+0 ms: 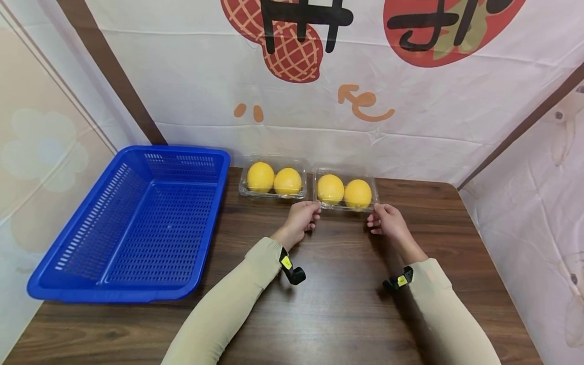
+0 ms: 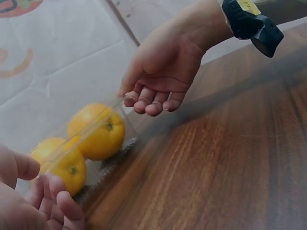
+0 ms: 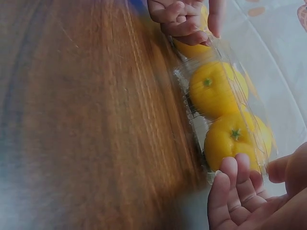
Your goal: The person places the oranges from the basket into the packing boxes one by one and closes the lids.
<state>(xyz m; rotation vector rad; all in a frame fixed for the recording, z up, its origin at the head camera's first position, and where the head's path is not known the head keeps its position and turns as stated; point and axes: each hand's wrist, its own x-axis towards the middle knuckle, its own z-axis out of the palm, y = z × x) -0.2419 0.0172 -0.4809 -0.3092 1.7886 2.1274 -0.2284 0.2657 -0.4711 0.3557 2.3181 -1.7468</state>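
Two oranges [image 1: 330, 189] sit side by side in a clear plastic clamshell box [image 1: 347, 207] at the back of the table. My left hand [image 1: 303, 219] is at its near left corner, with thumb and fingertips at the rim. At the near right corner, my right hand [image 1: 387, 221] pinches the plastic edge between thumb and forefinger, its other fingers curled beneath. Green stem ends of the oranges [image 3: 224, 136] face the front in the right wrist view. Just left stands a second clear box [image 1: 274, 194], also with two oranges [image 1: 287, 181] in it.
A large blue plastic basket [image 1: 211, 223] with slotted sides stands on the left of the wooden table [image 1: 328, 314]. Behind the boxes hangs a white printed cloth [image 1: 292, 139], close against the table's back edge. More cloth [image 1: 529, 203] borders the right side.
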